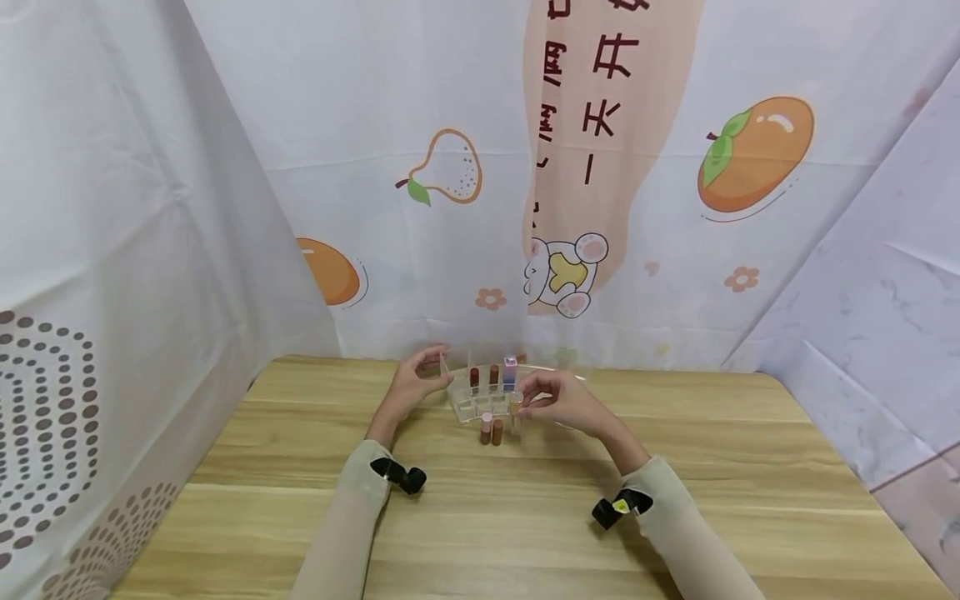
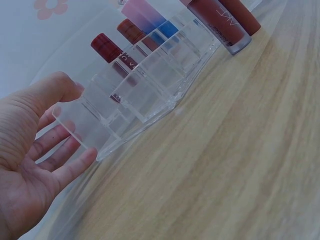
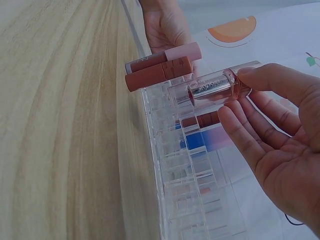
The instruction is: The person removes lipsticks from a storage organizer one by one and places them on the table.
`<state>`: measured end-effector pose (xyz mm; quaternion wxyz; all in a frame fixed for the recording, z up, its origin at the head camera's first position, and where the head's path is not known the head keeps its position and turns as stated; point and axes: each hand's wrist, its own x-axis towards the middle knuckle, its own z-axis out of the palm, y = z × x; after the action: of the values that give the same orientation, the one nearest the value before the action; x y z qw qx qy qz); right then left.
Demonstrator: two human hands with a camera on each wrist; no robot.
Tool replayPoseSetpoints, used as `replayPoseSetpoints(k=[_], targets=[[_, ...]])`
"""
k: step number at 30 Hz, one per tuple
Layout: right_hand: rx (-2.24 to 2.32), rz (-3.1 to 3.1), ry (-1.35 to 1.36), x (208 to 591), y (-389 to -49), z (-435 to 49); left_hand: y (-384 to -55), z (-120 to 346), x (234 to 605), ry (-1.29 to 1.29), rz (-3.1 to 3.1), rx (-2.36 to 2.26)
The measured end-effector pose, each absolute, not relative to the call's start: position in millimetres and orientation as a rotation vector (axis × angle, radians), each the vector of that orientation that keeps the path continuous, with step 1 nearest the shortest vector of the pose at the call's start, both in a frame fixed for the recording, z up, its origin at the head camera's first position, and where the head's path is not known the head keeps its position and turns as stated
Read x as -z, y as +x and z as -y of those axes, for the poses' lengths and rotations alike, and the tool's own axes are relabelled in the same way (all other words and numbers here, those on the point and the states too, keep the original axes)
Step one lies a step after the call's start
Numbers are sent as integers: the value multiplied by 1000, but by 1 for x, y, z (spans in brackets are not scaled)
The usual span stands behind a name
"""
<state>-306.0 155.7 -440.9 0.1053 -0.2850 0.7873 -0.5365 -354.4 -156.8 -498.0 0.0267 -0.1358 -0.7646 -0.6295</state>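
A clear acrylic lipstick organizer (image 1: 465, 410) stands on the table. At its left end, my left hand (image 1: 411, 385) grips the side wall, thumb at the upper edge and fingers spread along the panel (image 2: 75, 122). My right hand (image 1: 558, 402) pinches a shiny rose-gold lipstick tube (image 3: 212, 89) between thumb and fingers, over the organizer's front row. A dark red tube (image 2: 106, 48), a brown one (image 1: 493, 374) and a pink-and-blue one (image 1: 510, 373) sit upright in the back slots. Just before the organizer stand a pink-capped lip gloss (image 1: 486, 428) and a brown tube (image 1: 497, 432).
The wooden table (image 1: 495, 517) stretches toward me on both sides of the forearms. Behind it hangs a white curtain (image 1: 360, 125) with fruit prints, close to the organizer's back. Black wrist cameras (image 1: 405, 477) sit on both sleeves.
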Motion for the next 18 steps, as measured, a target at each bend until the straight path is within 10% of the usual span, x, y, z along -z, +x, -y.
replayPoseSetpoints(k=[18], targets=[[1592,-2286,-893,442,-304,-154,-357,157,500,-420,2362,1986]])
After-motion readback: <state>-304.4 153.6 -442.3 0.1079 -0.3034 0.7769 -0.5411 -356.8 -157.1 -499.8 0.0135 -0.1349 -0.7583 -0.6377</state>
